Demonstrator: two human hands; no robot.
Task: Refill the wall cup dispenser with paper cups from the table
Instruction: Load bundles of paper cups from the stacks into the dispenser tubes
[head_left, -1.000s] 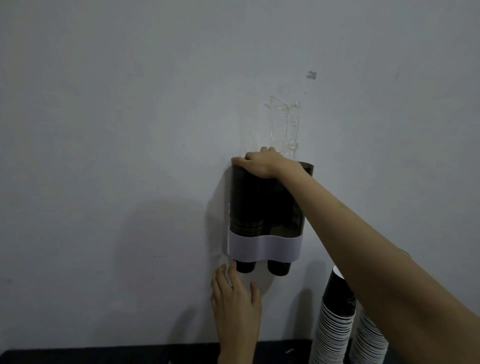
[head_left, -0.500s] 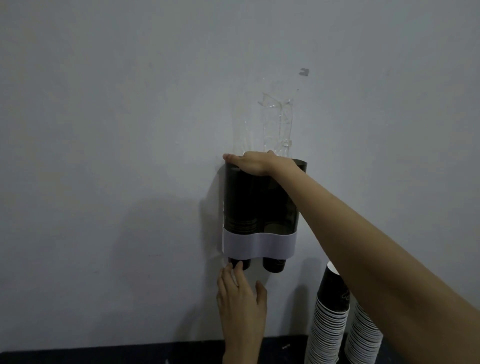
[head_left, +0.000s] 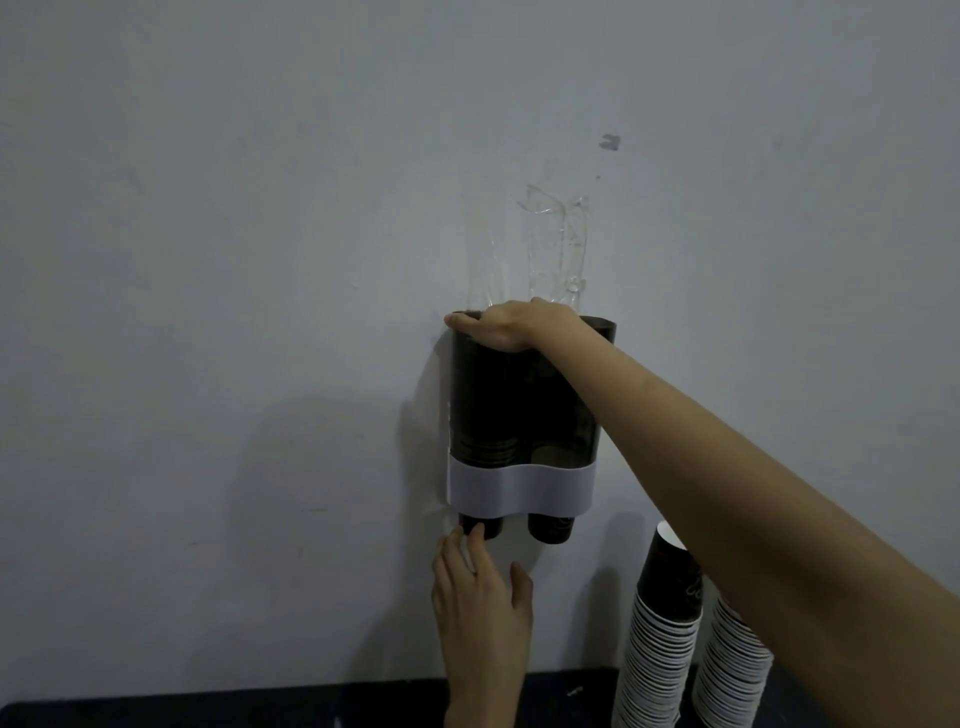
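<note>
Head camera faces the wall (head_left: 260, 260) squarely, close up.

1. Cup dispenser (head_left: 524, 410): two dark see-through tubes side by side on the wall, upright, with a white band across the bottom; a black cup pokes out below each tube
2. Paper cups (head_left: 660, 639): two tall stacks, black with white rims, standing on the table at lower right
</note>
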